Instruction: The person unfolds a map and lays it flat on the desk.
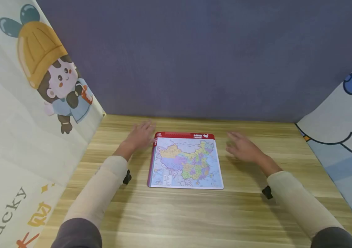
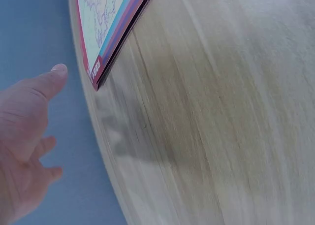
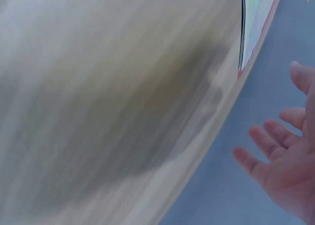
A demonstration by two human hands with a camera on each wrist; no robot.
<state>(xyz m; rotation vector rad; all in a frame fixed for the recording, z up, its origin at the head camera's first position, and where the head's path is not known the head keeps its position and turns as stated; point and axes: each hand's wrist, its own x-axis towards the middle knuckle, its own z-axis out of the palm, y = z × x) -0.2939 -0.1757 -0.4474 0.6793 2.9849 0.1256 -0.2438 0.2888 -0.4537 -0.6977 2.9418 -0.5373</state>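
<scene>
A flat map board [image 1: 185, 162] with a red top band and a coloured map of China lies on the wooden table. Beside its upper left corner is my left hand [image 1: 140, 135], fingers extended and holding nothing. In the left wrist view, the thumb of the left hand [image 2: 29, 131] points toward the board's red corner [image 2: 96, 70]. Off the board's right side, my right hand [image 1: 243, 147] is held over the table with its fingers spread. The right wrist view shows that hand [image 3: 290, 156] with nothing in it, and the board's edge [image 3: 253, 33] beyond.
The wood-grain table [image 1: 188, 217] meets a dark blue-grey panel [image 1: 194, 62] at the back. A white cloth with a cartoon figure [image 1: 61, 75] hangs on the left, and another printed cloth [image 1: 343, 120] on the right. Each wrist carries a small black device [image 1: 127, 177].
</scene>
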